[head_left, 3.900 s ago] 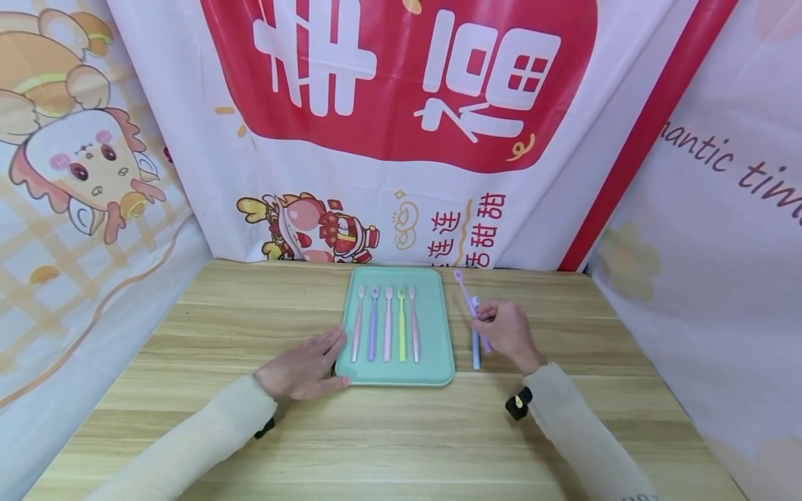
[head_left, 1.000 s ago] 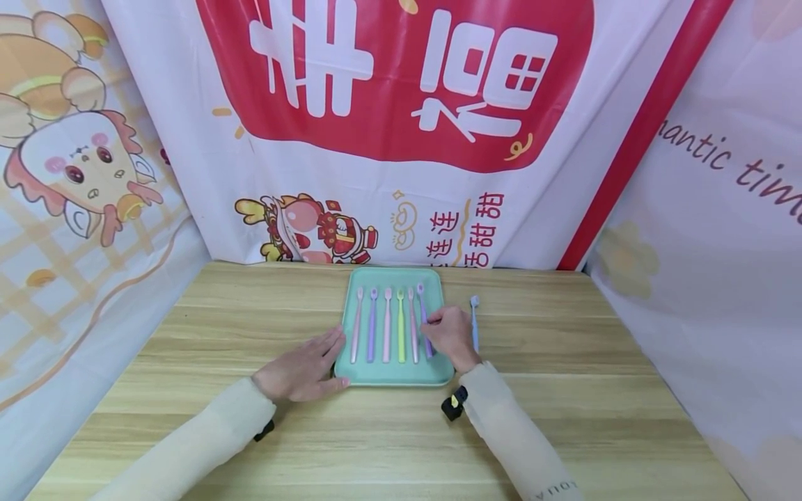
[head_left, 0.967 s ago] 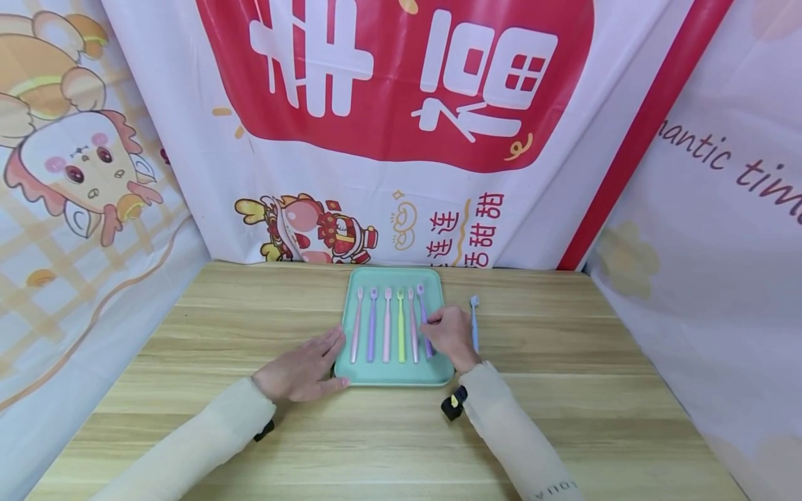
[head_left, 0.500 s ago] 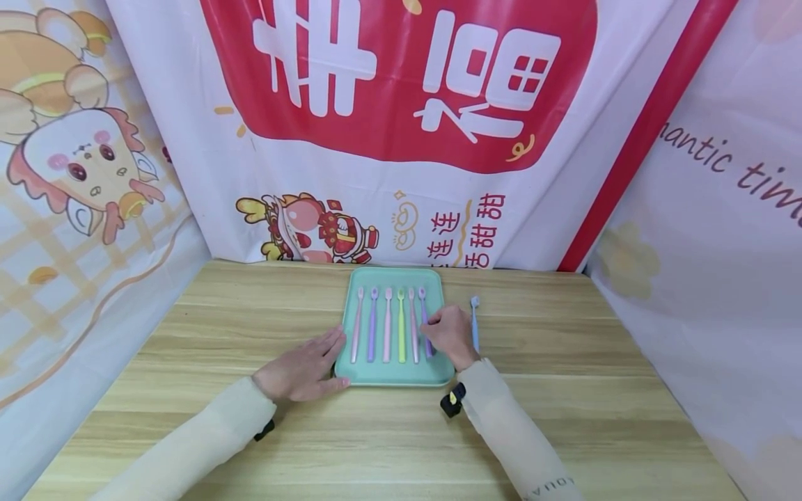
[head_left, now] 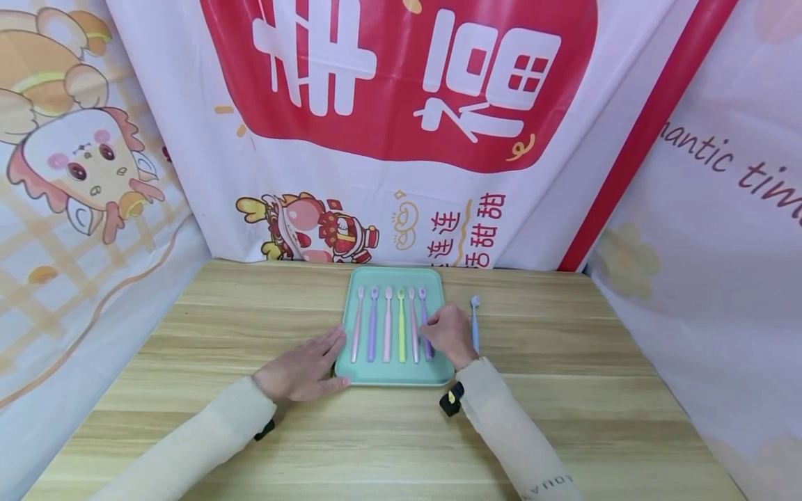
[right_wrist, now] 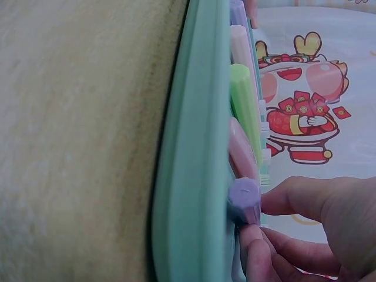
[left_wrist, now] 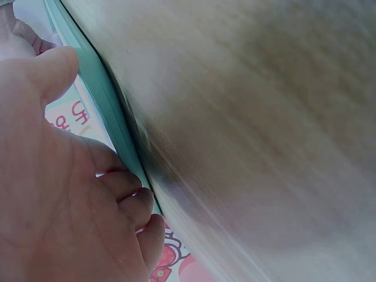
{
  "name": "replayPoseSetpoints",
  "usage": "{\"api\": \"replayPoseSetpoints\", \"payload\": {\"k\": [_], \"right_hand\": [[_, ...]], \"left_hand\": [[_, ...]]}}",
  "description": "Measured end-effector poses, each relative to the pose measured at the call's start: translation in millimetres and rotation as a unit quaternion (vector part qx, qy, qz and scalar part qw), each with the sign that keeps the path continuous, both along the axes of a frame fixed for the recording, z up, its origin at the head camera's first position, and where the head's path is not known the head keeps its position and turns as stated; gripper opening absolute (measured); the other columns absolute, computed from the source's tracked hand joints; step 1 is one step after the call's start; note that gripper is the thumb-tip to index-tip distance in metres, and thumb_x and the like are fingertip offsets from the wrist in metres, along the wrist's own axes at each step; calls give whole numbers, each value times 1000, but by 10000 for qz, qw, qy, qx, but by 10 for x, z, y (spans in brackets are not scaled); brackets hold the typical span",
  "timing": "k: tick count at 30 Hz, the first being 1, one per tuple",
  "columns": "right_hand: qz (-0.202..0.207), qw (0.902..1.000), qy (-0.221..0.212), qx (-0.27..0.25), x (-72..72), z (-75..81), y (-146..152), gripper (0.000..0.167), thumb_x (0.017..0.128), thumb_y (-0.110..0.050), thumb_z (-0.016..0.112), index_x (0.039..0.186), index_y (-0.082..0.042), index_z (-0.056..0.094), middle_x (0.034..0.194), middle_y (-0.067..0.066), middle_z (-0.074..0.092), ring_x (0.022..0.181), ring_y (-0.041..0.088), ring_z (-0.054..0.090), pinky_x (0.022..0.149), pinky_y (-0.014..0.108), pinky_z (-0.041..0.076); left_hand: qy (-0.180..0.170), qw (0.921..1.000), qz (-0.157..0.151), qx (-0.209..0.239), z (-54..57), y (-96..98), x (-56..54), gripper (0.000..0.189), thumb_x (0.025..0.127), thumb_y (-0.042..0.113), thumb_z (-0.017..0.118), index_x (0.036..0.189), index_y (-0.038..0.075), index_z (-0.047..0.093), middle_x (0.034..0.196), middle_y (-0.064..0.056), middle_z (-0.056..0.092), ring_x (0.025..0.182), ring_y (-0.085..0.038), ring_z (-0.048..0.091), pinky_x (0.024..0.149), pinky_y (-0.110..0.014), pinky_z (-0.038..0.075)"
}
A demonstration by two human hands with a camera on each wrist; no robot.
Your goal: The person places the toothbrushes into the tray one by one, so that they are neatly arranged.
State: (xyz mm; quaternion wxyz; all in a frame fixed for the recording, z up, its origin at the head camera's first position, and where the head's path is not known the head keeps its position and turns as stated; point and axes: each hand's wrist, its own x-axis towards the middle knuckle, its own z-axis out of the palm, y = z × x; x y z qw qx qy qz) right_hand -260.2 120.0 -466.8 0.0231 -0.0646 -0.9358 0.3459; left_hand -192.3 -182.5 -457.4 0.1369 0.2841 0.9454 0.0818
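A mint-green tray (head_left: 395, 377) holds several toothbrushes side by side, bristle ends away from me. From the left come a pink one (head_left: 357, 327), a purple one (head_left: 372, 327), another pink one, a yellow-green one (head_left: 402, 327) and a third pink one (head_left: 413, 327). At the row's right end, my right hand (head_left: 452, 337) pinches a purple toothbrush (head_left: 422, 306) between thumb and fingers; its handle end (right_wrist: 244, 197) faces the right wrist camera. My left hand (head_left: 303, 367) rests with extended fingers along the tray's left edge, thumb at the near left corner.
A blue toothbrush (head_left: 475, 323) lies on the wooden table (head_left: 376, 445) right of the tray, its lower end hidden by my right hand and sleeve. A printed cloth (head_left: 401, 149) hangs behind the table's far edge, with more cloth on both sides.
My right hand has carried the purple toothbrush from beside the blue one leftward into the tray. Over the last second it has straightened slightly beside the others. The left hand stays put.
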Motion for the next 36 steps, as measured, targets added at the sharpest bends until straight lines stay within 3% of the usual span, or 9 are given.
{"api": "replayPoseSetpoints", "payload": {"k": [22, 36], "right_hand": [[9, 9998, -167, -130, -21, 8, -3, 8, 83, -19, 87, 81, -13, 82, 71, -1, 74, 63, 13, 66, 50, 22, 46], [129, 9997, -216, 3, 25, 83, 24, 13, 84, -22, 87, 89, -10, 83, 84, 4, 77, 74, 15, 69, 58, 24, 52]], "left_hand": [[-55, 10000, 31, 45, 19, 12, -3, 90, 107, 55, 52, 165, -6, 21, 176, -24, 14, 163, -41, 21, 131, -59, 26], [-40, 10000, 25, -50, 48, 19, 21, 91, 107, 58, 52, 166, -5, 21, 177, -23, 15, 164, -41, 21, 132, -58, 26]]}}
